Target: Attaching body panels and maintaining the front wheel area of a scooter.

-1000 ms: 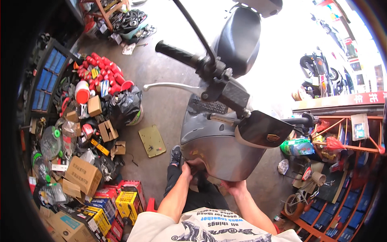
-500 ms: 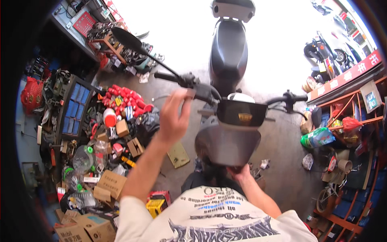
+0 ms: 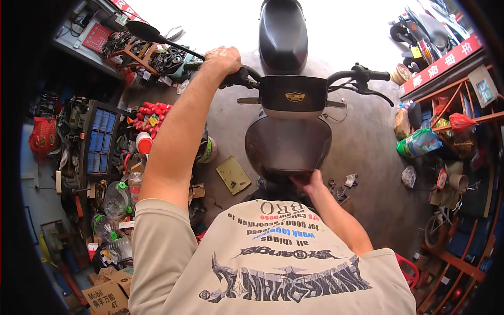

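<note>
An upright scooter stands in front of me, its long black seat [image 3: 282,37] beyond the dark handlebar cover [image 3: 291,92]. My left hand [image 3: 222,59] is closed over the left handlebar grip, just below the mirror [image 3: 144,32]; its fingertips are out of sight. My right hand [image 3: 310,181] grips the lower edge of the rounded dark grey front panel [image 3: 287,144], its fingers partly hidden beneath it. The right grip [image 3: 378,75] with its lever has no hand on it.
Red bottles [image 3: 152,118], plastic jugs [image 3: 115,199] and cartons [image 3: 105,294] crowd the left. A flat yellowish plate [image 3: 232,175] lies on the concrete floor [image 3: 357,147]. Orange shelving [image 3: 459,100] with bags and a small bicycle [image 3: 433,228] line the right side.
My left hand has risen from the front panel to the handlebar. My right hand has stayed under the panel. The view has shifted, with the scooter now straight ahead.
</note>
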### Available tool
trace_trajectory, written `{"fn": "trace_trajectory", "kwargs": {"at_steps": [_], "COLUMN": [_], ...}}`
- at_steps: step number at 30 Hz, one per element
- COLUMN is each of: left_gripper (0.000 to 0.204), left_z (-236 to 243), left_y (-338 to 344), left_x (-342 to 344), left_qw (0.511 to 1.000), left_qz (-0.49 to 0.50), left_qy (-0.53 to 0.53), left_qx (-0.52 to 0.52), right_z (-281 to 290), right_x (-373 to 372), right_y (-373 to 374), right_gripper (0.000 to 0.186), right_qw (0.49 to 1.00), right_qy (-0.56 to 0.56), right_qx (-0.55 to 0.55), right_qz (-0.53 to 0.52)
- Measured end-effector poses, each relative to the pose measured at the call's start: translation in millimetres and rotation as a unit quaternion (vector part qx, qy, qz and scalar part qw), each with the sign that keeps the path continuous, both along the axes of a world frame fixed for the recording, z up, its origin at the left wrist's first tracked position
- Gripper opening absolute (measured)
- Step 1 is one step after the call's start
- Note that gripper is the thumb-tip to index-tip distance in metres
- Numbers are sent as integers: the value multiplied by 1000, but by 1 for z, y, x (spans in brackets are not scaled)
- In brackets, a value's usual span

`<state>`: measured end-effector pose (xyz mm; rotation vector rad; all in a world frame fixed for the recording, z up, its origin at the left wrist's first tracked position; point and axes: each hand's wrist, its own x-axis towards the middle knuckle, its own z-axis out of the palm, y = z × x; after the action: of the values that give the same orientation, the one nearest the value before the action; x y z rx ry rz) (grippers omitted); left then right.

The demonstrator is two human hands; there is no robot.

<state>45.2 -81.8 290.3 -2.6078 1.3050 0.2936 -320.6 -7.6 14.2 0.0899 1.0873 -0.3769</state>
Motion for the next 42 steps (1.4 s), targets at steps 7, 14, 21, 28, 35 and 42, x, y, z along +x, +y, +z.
{"fn": "trace_trajectory", "kwargs": {"at_steps": [7, 14, 21, 28, 35, 42], "left_gripper": [31, 25, 16, 21, 20, 31], "left_z": [4, -38, -143, -295, -244, -280], "left_y": [-2, 33, 141, 52, 1, 24], "left_x": [-7, -8, -79, -24, -39, -23], "left_qw": [1000, 872, 787, 742, 845, 605], "left_qz": [7, -200, 72, -170, -65, 77], "left_qy": [-18, -30, 334, 285, 468, 744], "left_qx": [-21, -446, -514, -583, -249, -275], "right_z": [-15, -1, -10, 25, 31, 14], "right_x": [-2, 3, 2, 19, 21, 16], "right_y": [-1, 2, 1, 11, 8, 11], "right_gripper": [45, 45, 46, 42, 38, 39], "right_qw": [1000, 1000, 1000, 999, 996, 994], "right_qy": [-29, -8, 4, -29, 76, 93], "right_qx": [-7, -4, -21, -24, -32, -59], "right_qz": [-5, 9, -13, -20, -38, -21]}}
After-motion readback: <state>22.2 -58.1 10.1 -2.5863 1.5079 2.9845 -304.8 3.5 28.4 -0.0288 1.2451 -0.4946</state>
